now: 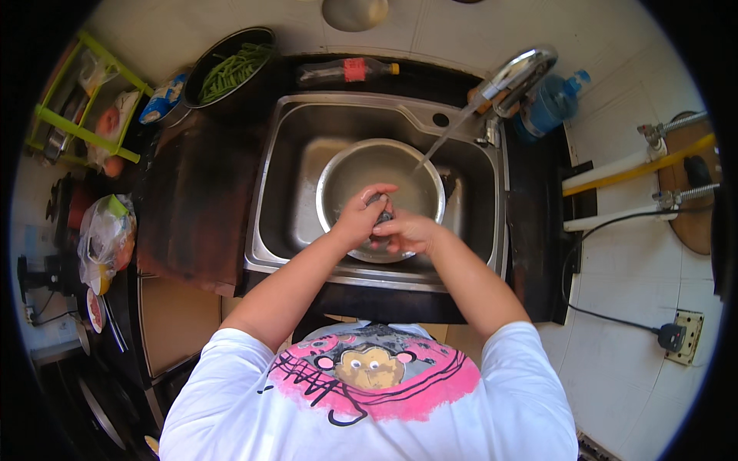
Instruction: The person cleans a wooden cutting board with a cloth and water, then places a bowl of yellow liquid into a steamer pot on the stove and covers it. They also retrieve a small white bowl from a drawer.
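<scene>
Over a round metal basin (pixel 323 196) in the stainless steel sink (pixel 288 173), both hands meet around a small dark grey object (pixel 383 217); what it is cannot be told. My left hand (pixel 364 213) grips it from the left, thumb and fingers curled about it. From the right, my right hand (pixel 406 230) touches its lower side with bent fingers. A stream of water (pixel 450 135) runs from the chrome faucet (pixel 522 66) into the basin, which holds cloudy water (pixel 398 167).
Behind the sink lies a plastic bottle with a red label (pixel 354 70). A dark pot of green beans (pixel 233 72) stands at the back left, near a green rack (pixel 86 129). A blue-capped jug (pixel 550 106) is behind the faucet. A plastic bag (pixel 108 239) sits at left.
</scene>
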`<state>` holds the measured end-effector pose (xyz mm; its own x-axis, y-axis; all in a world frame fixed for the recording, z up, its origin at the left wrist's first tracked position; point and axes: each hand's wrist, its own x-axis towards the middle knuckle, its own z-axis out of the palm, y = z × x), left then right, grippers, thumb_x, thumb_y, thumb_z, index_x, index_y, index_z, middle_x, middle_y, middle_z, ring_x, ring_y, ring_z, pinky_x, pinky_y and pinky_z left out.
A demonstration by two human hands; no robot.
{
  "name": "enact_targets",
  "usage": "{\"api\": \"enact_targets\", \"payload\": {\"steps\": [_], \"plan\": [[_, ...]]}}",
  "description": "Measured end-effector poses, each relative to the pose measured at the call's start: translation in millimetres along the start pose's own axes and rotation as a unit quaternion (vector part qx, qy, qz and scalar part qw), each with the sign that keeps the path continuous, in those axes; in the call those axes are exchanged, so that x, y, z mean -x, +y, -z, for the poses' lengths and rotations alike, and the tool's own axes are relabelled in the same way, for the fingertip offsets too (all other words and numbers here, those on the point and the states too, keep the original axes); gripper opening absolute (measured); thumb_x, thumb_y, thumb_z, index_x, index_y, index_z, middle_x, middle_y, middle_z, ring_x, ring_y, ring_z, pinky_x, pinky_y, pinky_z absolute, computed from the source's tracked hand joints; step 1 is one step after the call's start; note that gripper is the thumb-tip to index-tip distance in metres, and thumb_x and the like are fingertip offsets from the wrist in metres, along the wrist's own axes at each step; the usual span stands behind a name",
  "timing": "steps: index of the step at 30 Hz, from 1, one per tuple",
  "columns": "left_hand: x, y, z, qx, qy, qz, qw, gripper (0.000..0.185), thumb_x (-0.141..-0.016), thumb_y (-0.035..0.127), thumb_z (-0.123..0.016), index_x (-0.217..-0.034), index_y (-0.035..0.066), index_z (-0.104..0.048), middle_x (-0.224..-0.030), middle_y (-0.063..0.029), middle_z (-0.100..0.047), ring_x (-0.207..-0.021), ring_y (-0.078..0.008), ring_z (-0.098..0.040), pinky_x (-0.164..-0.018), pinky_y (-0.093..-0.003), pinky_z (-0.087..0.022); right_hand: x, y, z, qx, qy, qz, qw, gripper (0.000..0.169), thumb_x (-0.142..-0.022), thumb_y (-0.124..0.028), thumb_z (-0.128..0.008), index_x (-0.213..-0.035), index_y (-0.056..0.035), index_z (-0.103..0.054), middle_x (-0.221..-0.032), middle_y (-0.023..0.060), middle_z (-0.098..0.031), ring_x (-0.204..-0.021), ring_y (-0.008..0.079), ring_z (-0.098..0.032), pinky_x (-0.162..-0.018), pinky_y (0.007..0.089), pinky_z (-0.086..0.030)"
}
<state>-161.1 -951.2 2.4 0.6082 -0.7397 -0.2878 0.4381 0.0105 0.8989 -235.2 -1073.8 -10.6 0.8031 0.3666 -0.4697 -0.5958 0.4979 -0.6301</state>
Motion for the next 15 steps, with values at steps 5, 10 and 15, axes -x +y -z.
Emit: {"api": "enact_targets", "payload": {"steps": [5,10,15], "plan": [[-10.3,-18.2,11.6,-0.116,-0.014,-0.039,0.992,0.019,-0.090,0.011,-0.042,-0.105,0.004,-0.052,-0.070,0.0004,-0.048,-0.064,-0.0063,-0.043,-0.060,-0.0198,-0.038,-21.4,8.3,4.0,0.121,0.076,-0.042,0.989,0.021,-0.066,-0.008,-0.061,-0.085,-0.0085,-0.051,-0.069,0.0012,-0.051,-0.056,0.0103,-0.049,-0.042,0.0239,-0.034],[-11.0,-35.9,6.3,-0.113,0.119,-0.029,0.986,0.016,-0.092,0.015,-0.042,-0.096,0.004,-0.052,-0.056,0.0033,-0.038,-0.049,-0.0040,-0.030,-0.043,-0.0199,-0.025,-47.3,43.4,-3.2,0.399,0.194,0.124,0.887,0.027,-0.069,-0.015,-0.060,-0.093,-0.0060,-0.051,-0.084,0.0110,-0.059,-0.080,0.0285,-0.057,-0.068,0.0359,-0.044],[-8.7,-35.7,20.1,-0.041,0.193,0.034,0.980,0.022,-0.090,0.023,-0.047,-0.092,0.003,-0.054,-0.057,0.0022,-0.040,-0.051,-0.0061,-0.033,-0.046,-0.0229,-0.027,-32.9,38.5,-11.7,0.601,0.312,0.089,0.731,0.029,-0.072,-0.022,-0.059,-0.097,-0.0075,-0.056,-0.097,0.0162,-0.056,-0.094,0.0343,-0.052,-0.078,0.0398,-0.043]]}}
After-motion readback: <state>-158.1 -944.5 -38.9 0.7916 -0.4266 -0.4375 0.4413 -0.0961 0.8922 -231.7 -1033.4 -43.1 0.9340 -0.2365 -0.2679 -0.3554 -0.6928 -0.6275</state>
